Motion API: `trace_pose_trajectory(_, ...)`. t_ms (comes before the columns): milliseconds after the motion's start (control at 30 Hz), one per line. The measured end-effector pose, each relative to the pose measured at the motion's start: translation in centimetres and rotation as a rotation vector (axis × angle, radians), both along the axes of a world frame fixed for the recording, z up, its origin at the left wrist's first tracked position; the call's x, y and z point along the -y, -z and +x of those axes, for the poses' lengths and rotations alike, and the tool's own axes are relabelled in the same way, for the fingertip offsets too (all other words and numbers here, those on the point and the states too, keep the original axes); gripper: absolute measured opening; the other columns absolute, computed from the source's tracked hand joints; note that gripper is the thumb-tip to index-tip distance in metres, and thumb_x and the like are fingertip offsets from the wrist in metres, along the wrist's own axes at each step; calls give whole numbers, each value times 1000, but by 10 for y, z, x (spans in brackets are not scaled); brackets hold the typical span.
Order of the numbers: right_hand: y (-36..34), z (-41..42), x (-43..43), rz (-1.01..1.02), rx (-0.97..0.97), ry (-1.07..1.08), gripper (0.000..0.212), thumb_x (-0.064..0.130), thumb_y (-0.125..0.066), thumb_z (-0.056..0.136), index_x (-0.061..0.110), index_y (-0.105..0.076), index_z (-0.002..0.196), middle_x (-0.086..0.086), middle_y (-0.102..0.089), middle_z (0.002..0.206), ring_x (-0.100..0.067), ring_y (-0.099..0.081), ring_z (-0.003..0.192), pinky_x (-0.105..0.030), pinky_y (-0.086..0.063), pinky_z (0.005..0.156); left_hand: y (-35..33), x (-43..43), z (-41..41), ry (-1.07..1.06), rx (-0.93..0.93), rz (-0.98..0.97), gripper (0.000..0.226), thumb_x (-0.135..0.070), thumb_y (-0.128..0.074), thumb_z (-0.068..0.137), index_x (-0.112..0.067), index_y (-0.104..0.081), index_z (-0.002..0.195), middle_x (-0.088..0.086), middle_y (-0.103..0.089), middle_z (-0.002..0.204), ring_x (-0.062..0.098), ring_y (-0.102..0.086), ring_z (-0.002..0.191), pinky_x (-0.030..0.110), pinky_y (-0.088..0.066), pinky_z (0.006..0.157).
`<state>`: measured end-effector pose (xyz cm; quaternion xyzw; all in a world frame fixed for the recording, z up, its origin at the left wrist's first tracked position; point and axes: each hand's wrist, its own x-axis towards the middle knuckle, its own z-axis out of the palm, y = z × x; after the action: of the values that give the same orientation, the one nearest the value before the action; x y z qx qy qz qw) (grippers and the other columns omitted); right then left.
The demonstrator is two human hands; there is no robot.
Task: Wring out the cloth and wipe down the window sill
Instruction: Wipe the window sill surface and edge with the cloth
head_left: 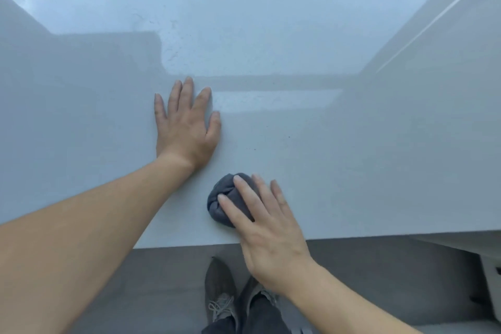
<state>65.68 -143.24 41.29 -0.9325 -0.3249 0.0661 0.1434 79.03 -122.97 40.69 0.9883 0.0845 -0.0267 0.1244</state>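
Balled cloth [218, 207] was pressed to the near sill [352, 171] by the flat right hand [268, 228], left hand [187, 125] splayed; wiping was judged begun, a far sweep needed.

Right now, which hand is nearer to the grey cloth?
Right. The right hand rests on the cloth, fingers straight; the left hand lies flat on the sill beyond it, apart.

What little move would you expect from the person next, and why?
Probably slide the right hand and the balled cloth forward and rightward across the window sill toward the small dark specks: the cloth sits near the front edge, fingers pressing it, while the left hand rests flat on the sill.
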Motion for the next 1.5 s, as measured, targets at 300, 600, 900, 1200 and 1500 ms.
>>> trace_pose_trajectory(300, 0, 13, 25, 30, 42, 505, 71, 12, -50, 87, 24, -28, 154, -7, -17, 163, -34, -12, 152, -56, -12, 122, -1, 4, -4, 45, 76, -22, 59, -43, -29, 99, -22, -22, 154, 5, -9, 166, 18, 1, 153, 50, 10, 121)
trace_pose_trajectory(600, -7, 67, 107, -13, 3, 674, 61, 11, -51, 95, 19, -34, 153, -10, -20, 162, -34, -18, 150, -59, -14, 118, -14, 32, -1, 287, 131, -49, 57, -8, -40, 92, -18, -38, 148, 7, -24, 163, 21, -14, 152, 46, 5, 123)
trace_pose_trajectory(900, 5, 49, 117, -25, 45, 143, 67, 20, -51, 86, 28, -34, 151, -4, -21, 162, -34, -21, 150, -57, -12, 121, -12, 75, 41, 112, 51, -128, 57, -29, -40, 96, -21, -29, 152, 7, -11, 166, 19, -2, 153, 45, 8, 123)
trace_pose_trajectory(1200, 4, 145, 115, -4, 42, 426, 62, 21, -46, 95, 27, -28, 154, -5, -14, 165, -34, -12, 151, -54, -5, 123, 3, 96, 73, -124, -7, -45, 63, -45, -26, 96, -28, -19, 155, 5, 0, 167, 17, 7, 153, 44, 9, 123)
trace_pose_trajectory(1500, -3, 260, 132, -3, -28, 631, 61, 23, -41, 100, 30, -21, 157, 0, -6, 166, -29, -4, 152, -52, 1, 123, 3, 99, 74, -129, -31, 19, 64, -50, -18, 94, -32, -16, 156, 1, 2, 167, 14, 11, 152, 44, 9, 122)
